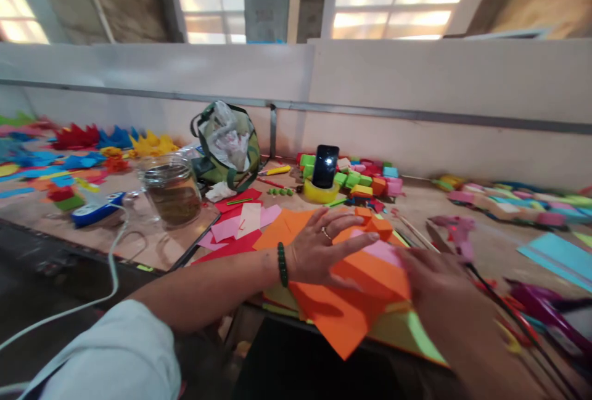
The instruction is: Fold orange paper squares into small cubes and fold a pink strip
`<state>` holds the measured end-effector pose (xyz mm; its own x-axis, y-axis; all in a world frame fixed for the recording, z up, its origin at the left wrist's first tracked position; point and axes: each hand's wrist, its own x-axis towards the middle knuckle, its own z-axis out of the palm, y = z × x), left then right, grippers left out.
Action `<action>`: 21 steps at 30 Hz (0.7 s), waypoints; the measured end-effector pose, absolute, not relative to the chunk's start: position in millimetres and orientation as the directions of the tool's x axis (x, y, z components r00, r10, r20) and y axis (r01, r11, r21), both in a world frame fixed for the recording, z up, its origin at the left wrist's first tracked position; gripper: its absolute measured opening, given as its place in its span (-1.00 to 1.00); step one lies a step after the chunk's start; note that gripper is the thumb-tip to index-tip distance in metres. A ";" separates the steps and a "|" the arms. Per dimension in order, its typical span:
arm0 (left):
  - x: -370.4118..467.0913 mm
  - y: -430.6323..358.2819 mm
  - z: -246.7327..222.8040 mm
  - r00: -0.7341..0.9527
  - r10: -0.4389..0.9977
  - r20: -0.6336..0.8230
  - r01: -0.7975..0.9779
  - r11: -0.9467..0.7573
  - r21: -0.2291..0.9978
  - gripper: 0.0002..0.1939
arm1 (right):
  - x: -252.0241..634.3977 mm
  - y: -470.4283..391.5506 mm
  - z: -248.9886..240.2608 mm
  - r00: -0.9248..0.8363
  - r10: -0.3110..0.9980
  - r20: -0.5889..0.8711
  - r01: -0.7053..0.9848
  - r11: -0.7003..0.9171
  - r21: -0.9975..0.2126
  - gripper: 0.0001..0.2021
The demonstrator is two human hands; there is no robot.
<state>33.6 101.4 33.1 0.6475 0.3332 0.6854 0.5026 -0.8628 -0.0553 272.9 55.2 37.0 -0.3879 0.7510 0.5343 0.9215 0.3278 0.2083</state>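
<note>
My left hand, with a ring and a green bead bracelet, reaches over orange paper sheets with its fingers spread. My right hand is smeared by motion at the right edge of the orange paper; its fingers cannot be made out. Between the hands, a patch of pink paper lies over the orange. Small folded orange paper pieces sit just beyond my left fingertips. Left of the orange sheets, red and pink paper pieces overlap.
Behind stand a phone in a yellow tape roll and many coloured paper cubes. A glass jar, green bag and blue-white power strip lie left. Pink glue gun and purple tool lie right.
</note>
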 end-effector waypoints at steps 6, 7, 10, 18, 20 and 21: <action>14.5 74.0 42.4 0.815 0.551 0.178 0.560 -0.828 -0.001 -0.68 | 226.5 47.1 3.1 -0.564 0.746 0.353 0.825 0.524 0.211 -0.60; 9.7 68.7 41.3 0.811 0.571 0.125 0.571 -0.820 0.037 -0.67 | 226.0 45.7 -1.6 -0.575 0.730 0.370 0.815 0.548 0.188 -0.60; -3.7 56.7 35.3 0.766 0.636 0.091 0.628 -0.771 0.103 -0.70 | 234.9 40.6 -9.7 -0.572 0.697 0.431 0.790 0.610 0.062 -0.68; 2.8 58.0 40.7 0.763 0.640 0.092 0.629 -0.768 0.121 -0.52 | 259.2 32.7 -0.4 -0.524 0.718 0.458 0.716 0.662 -0.220 -0.72; 12.3 61.3 42.5 0.794 0.606 0.052 0.597 -0.793 0.122 -0.59 | 259.4 32.9 2.7 -0.519 0.719 0.463 0.701 0.667 -0.251 -0.74; 16.6 63.1 41.7 0.806 0.591 0.026 0.584 -0.802 0.123 -0.68 | 259.7 33.4 3.8 -0.515 0.724 0.459 0.696 0.666 -0.268 -0.75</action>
<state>16.6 63.1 41.7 0.8062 0.5910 0.0263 0.5841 -0.8023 0.1229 259.7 33.4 3.8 -0.5153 0.7239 0.4588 0.6963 0.6657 -0.2682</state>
